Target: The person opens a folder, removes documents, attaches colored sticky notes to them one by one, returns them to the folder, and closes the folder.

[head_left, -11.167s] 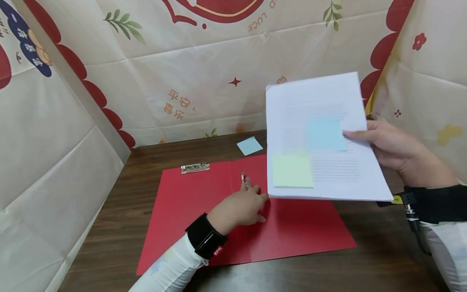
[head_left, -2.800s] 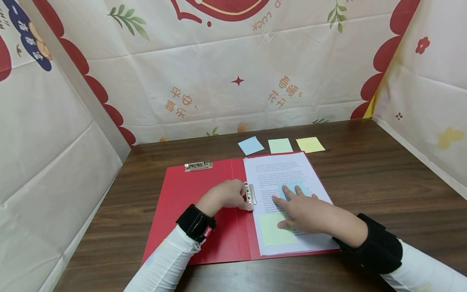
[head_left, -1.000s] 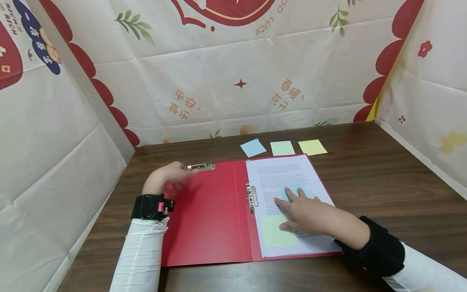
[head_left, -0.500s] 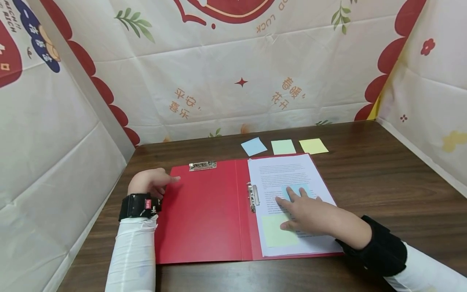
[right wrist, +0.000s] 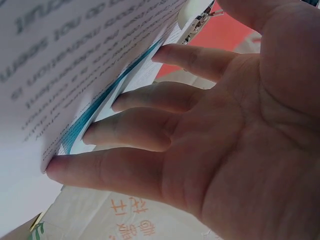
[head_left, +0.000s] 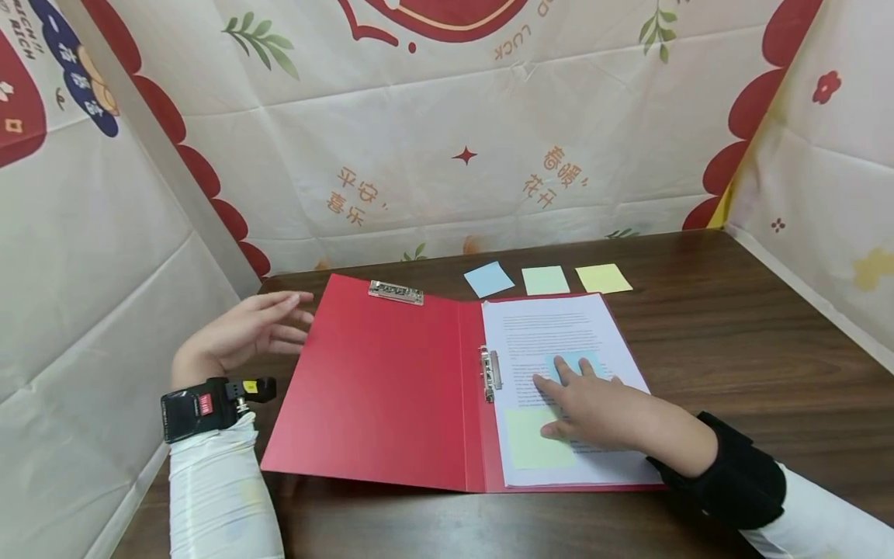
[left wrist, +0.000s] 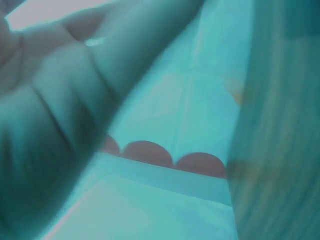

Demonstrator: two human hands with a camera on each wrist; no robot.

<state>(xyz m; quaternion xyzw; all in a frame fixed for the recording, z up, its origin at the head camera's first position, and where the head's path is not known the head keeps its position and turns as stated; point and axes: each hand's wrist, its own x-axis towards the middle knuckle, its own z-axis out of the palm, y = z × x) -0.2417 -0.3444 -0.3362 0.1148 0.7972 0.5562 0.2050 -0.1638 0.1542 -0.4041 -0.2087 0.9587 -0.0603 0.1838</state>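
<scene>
A red folder (head_left: 377, 388) lies spread on the table, its left cover tilted up off the wood. At that cover's outer edge is my left hand (head_left: 244, 334), fingers fairly straight, the fingertips at or just behind the edge. In the left wrist view the left hand (left wrist: 65, 105) is blurred. A stack of printed paper (head_left: 538, 330) lies on the folder's right side beside a metal clip (head_left: 490, 374). My right hand (head_left: 601, 411) rests on the stack with fingers spread, partly covering a blue sticky note (head_left: 590, 361) and touching a green sticky note (head_left: 534, 439).
Behind the folder lie a blue note (head_left: 489, 279), a pale green note (head_left: 545, 280) and a yellow note (head_left: 604, 278). A second metal clip (head_left: 396, 293) is fixed at the left cover's top. Printed cloth (head_left: 419, 116) walls enclose the wooden table (head_left: 733, 334).
My left hand has left the clip beside the stack and moved left to the cover's outer edge. The left cover has risen from lying flat. My right hand stays on the paper.
</scene>
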